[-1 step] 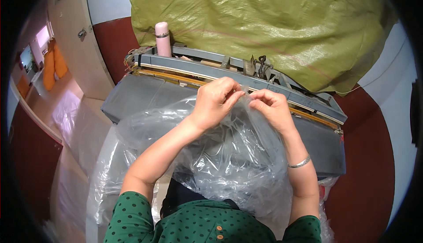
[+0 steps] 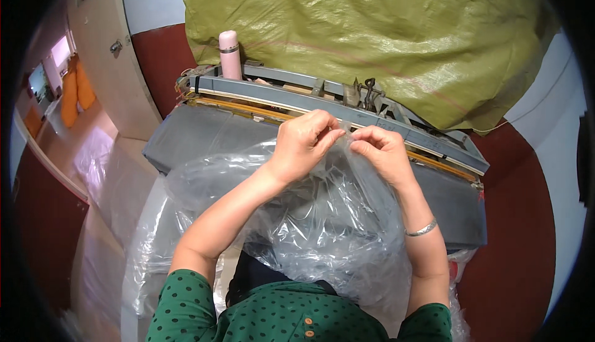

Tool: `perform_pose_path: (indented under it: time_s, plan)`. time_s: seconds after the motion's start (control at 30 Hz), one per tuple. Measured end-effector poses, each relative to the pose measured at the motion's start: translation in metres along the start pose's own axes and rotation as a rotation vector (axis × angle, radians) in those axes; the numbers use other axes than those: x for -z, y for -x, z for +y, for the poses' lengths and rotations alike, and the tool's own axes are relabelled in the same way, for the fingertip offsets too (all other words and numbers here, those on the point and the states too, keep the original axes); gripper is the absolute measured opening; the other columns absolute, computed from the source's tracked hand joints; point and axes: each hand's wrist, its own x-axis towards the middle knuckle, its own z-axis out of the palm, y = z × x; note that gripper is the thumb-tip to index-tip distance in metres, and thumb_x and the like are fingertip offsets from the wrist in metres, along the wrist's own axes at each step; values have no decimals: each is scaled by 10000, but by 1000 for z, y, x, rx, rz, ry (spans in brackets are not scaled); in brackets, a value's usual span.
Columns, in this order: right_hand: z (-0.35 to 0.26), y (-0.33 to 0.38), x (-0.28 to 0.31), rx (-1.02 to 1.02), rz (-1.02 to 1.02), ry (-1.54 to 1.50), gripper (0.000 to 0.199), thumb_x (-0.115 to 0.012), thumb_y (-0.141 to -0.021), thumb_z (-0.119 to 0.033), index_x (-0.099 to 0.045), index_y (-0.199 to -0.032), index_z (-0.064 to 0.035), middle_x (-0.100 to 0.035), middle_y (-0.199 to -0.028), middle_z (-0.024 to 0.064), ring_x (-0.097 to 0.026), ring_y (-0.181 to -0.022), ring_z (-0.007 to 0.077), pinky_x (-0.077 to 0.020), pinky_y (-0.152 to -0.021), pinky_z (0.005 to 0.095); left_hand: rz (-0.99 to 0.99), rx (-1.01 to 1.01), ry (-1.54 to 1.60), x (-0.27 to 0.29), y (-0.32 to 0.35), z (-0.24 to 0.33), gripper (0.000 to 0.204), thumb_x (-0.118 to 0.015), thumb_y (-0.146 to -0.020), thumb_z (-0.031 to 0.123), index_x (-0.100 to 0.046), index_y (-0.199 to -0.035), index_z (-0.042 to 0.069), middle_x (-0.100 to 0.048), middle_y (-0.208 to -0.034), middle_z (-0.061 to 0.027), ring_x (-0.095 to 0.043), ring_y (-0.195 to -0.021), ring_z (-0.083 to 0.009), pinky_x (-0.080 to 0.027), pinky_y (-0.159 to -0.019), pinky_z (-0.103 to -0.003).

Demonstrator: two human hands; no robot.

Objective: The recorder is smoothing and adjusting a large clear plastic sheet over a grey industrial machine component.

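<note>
A large sheet of clear plastic film [image 2: 328,218] hangs crumpled from my fingers and spreads over my lap and off to the left. My left hand [image 2: 304,140] pinches its upper edge between thumb and fingers. Close beside it, my right hand [image 2: 381,153] pinches the same edge, with a small gap between the two hands. Whether the film is one layer or a bag, I cannot tell. Both hands are in front of a metal-framed machine [image 2: 273,97], above its grey cloth-covered front [image 2: 204,134].
A pink thermos flask [image 2: 229,57] stands upright on the machine's left end. Metal clamps [image 2: 369,94] sit on the frame. Behind hangs a yellow-green tarpaulin [image 2: 372,26]. At left is an open door [image 2: 105,50]; more clear plastic [image 2: 96,156] lies on the floor there.
</note>
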Motion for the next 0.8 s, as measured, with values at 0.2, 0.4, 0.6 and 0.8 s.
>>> perform_pose_path:
  time_s: [0.2,0.4,0.6,0.8]
  plan:
    - [1,-13,-24,16,-98,-305,100,-611,-735,-24,-596,-833,-9,-523,-710,-8,-492,-660,57,-402,-595,178,28,-65,24,5,9,-3,137,-645,-696,42,-518,-725,1,-508,-618,-64,-477,-510,-126,-386,-460,-238]
    - [33,-26,-20,251,-16,-321,47,-554,-785,-75,-552,-761,-35,-499,-781,30,-495,-708,75,-390,-574,165,-668,724,813,45,28,6,119,-563,-801,117,-548,-861,16,-555,-675,-12,-527,-606,-59,-420,-486,-185]
    - [99,-1,60,24,435,-515,92,-506,-836,-185,-476,-861,-102,-456,-653,-19,-416,-517,51,-321,-439,170,-935,822,1157,47,130,9,108,-503,-822,77,-469,-910,23,-540,-784,-8,-535,-743,-77,-421,-689,-226]
    - [161,94,186,-45,1083,-139,181,-527,-829,-229,-519,-926,-77,-431,-699,-44,-408,-620,59,-351,-544,202,-921,1188,1198,49,205,26,271,-431,-871,118,-336,-1119,65,-516,-877,-59,-447,-564,-54,-361,-509,-180]
